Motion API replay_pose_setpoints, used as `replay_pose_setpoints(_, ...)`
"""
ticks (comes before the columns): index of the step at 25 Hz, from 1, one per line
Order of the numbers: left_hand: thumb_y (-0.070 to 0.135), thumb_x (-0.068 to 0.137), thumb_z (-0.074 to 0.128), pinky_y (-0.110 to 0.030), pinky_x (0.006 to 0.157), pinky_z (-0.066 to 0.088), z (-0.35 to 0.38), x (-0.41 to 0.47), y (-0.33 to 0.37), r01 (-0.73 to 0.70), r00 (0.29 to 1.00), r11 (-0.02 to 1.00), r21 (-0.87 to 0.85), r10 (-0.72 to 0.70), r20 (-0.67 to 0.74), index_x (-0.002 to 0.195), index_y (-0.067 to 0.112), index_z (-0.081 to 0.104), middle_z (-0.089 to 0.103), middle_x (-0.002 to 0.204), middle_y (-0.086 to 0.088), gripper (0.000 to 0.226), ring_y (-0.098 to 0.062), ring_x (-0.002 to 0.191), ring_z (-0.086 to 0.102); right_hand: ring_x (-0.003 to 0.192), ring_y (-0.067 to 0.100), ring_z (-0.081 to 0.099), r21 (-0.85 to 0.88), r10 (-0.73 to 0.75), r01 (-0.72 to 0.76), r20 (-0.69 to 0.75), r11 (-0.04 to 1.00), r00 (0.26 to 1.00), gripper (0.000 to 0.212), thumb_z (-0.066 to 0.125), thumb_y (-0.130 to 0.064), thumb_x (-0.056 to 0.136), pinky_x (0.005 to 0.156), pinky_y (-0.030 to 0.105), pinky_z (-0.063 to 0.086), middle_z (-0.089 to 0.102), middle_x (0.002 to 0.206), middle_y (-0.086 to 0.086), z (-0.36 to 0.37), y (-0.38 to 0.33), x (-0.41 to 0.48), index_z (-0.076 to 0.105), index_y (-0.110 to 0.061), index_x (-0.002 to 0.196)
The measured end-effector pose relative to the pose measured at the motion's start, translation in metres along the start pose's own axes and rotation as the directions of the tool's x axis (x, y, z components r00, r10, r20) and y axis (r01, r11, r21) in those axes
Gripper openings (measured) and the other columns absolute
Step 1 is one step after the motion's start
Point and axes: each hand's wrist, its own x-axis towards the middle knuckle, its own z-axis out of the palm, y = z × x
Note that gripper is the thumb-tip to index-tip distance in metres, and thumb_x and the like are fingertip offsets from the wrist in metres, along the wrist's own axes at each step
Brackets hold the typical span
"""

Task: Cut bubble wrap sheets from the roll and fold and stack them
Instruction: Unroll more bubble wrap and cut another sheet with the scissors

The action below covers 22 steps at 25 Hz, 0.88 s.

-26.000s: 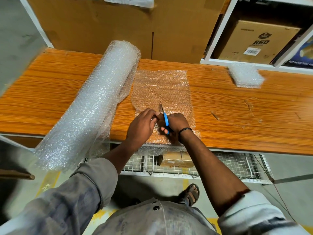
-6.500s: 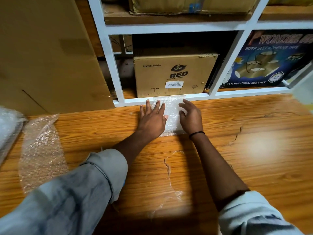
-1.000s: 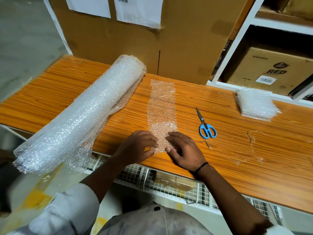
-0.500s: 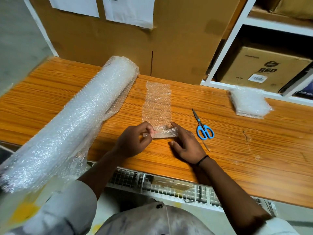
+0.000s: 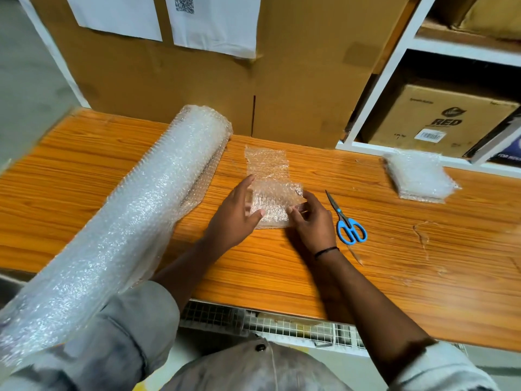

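A strip of bubble wrap [image 5: 267,176] lies on the wooden tabletop [image 5: 394,258], running from near the back edge toward the person. Its near end is folded up and over, and both hands hold that fold. The left hand [image 5: 234,218] grips the fold's left side, fingers spread along the edge and thumb on the wrap. The right hand [image 5: 313,221] pinches the fold's right side between thumb and fingertips; a dark band sits on that wrist. The far part of the strip lies flat on the tabletop.

The large bubble wrap roll [image 5: 135,221] lies at a slant across the left part of the tabletop, one end near the back edge, the other hanging past the front edge toward the person's left sleeve [image 5: 121,334]. A loose flap of it rests on the wood just beside the left hand.

Blue-handled scissors [image 5: 346,221] lie shut on the tabletop just right of the right hand, blades pointing toward the back edge. A stack of folded bubble wrap sheets [image 5: 420,177] sits near the back right edge, well apart from the hands, in front of a white shelf unit [image 5: 380,88] holding a cardboard box [image 5: 439,119]. Large cardboard panels [image 5: 225,86] with white papers stand behind the tabletop.
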Motion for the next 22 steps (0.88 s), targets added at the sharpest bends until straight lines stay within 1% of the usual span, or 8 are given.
replay_pose_setpoints(3,0.02,0.092,0.074,-0.039,0.091,0.058,0.01,0.003,-0.015,-0.079,0.997,0.989,0.123,0.077,0.02,0.162,0.03,0.022,0.012,0.17,0.004,0.088,-0.024,0.123,0.06,0.085,0.023,0.068,-0.059,0.041,-0.041,-0.003,0.997,0.999,0.057,0.075,-0.026,0.094,0.076,0.04,0.056,0.071,0.094,0.003,0.011,-0.003,0.011,0.052,-0.019,0.146)
replay_pose_setpoints(7,0.02,0.09,0.075,-0.04,0.089,0.058,0.017,0.006,-0.028,-0.084,0.996,0.972,0.221,0.081,0.021,0.161,0.028,0.023,0.0,0.171,0.008,0.088,-0.035,0.134,0.051,0.106,0.027,0.066,-0.12,0.007,-0.007,-0.005,0.993,1.0,0.069,0.076,-0.021,0.092,0.087,0.037,0.052,0.07,0.117,0.008,0.026,0.003,0.024,0.043,-0.017,0.153)
replay_pose_setpoints(9,0.024,0.089,0.075,-0.042,0.088,0.058,0.019,0.005,-0.031,-0.074,0.997,0.954,0.29,0.072,0.017,0.159,0.027,0.027,0.001,0.171,0.006,0.085,-0.034,0.138,0.048,0.117,0.029,0.061,-0.141,-0.03,0.029,-0.004,0.99,1.0,0.069,0.075,-0.018,0.092,0.095,0.037,0.049,0.065,0.13,0.013,0.031,0.008,0.026,0.044,-0.012,0.153)
replay_pose_setpoints(11,0.027,0.09,0.072,-0.047,0.098,0.054,0.019,0.005,-0.033,-0.08,0.996,0.919,0.386,0.084,0.007,0.157,0.024,0.032,0.008,0.171,-0.002,0.079,-0.034,0.144,0.041,0.122,0.033,0.059,-0.179,-0.077,0.079,0.014,0.981,0.997,0.066,0.074,-0.016,0.093,0.099,0.041,0.049,0.059,0.137,0.015,0.034,0.011,0.026,0.045,-0.009,0.152)
replay_pose_setpoints(15,0.035,0.093,0.056,-0.048,0.107,0.043,0.03,0.009,-0.026,-0.081,0.994,0.841,0.536,0.11,-0.023,0.154,0.019,0.042,0.03,0.166,-0.006,0.064,-0.033,0.141,0.041,0.122,0.036,0.057,-0.397,-0.253,0.203,-0.076,0.895,0.965,0.05,0.06,-0.024,0.093,0.093,0.049,0.047,0.057,0.139,0.013,0.031,0.006,0.03,0.057,-0.01,0.141)
replay_pose_setpoints(18,0.039,0.097,0.039,-0.051,0.12,0.028,0.039,0.017,-0.031,-0.077,0.997,0.787,0.612,0.048,0.063,0.157,0.018,0.038,0.03,0.167,-0.006,0.064,-0.034,0.152,0.028,0.14,0.032,0.047,-0.45,-0.442,0.474,0.181,0.757,0.878,0.052,0.048,-0.025,0.094,0.108,0.048,0.04,0.053,0.151,0.011,0.037,-0.001,0.026,0.056,-0.011,0.144)
replay_pose_setpoints(20,0.043,0.099,0.029,-0.057,0.122,0.022,0.041,0.024,-0.038,-0.076,0.994,0.745,0.663,0.007,0.107,0.157,0.015,0.038,0.031,0.166,-0.007,0.065,-0.041,0.153,0.026,0.151,0.03,0.035,-0.441,-0.374,0.505,0.353,0.742,0.858,0.055,0.037,-0.032,0.102,0.12,0.052,0.032,0.043,0.161,0.01,0.041,0.008,0.03,0.049,-0.012,0.152)
replay_pose_setpoints(22,0.047,0.101,0.023,-0.063,0.12,0.022,0.04,0.026,-0.041,-0.082,0.99,0.689,0.72,-0.026,0.137,0.158,0.015,0.037,0.033,0.166,-0.007,0.067,-0.046,0.151,0.027,0.156,0.028,0.025,-0.45,-0.262,0.464,0.44,0.763,0.859,0.064,0.02,-0.042,0.105,0.125,0.054,0.022,0.032,0.167,0.01,0.041,0.02,0.035,0.039,-0.01,0.158)
